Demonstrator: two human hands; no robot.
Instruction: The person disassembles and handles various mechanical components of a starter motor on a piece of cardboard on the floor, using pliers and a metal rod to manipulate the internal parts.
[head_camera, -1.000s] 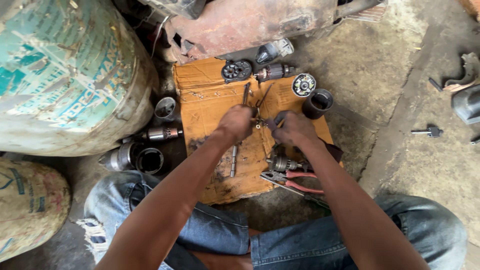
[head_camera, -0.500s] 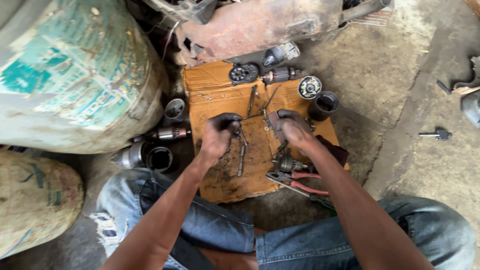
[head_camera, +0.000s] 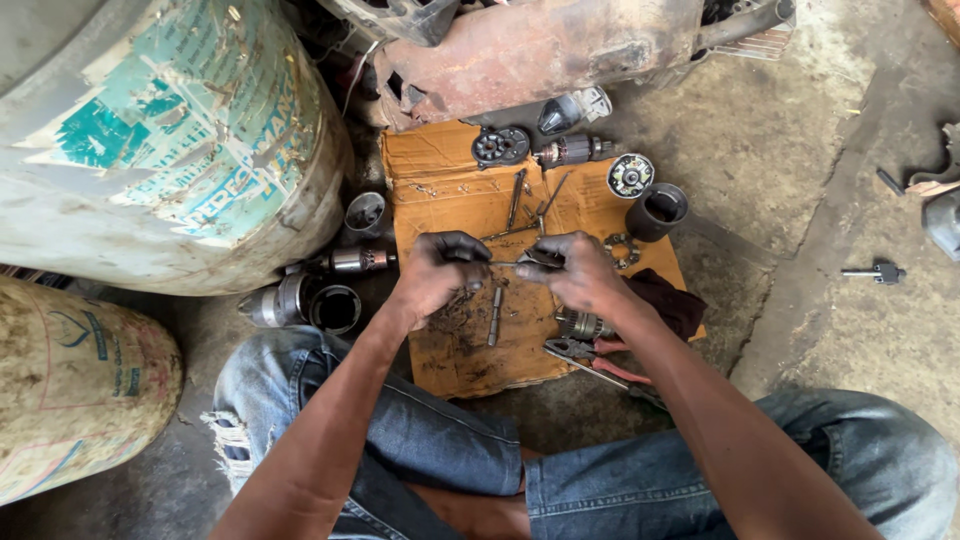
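I have both hands closed on one thin metal rod (head_camera: 507, 263): my left hand (head_camera: 437, 272) pinches one end, my right hand (head_camera: 567, 272) the other, so the rod spans the gap between them, level above the cardboard sheet (head_camera: 440, 190). Just below the grip lies a short bolt (head_camera: 494, 316). Beneath my right hand sit red-handled pliers (head_camera: 590, 358). Beyond the grip are loose pins (head_camera: 530, 198) and a black cylinder (head_camera: 657, 211).
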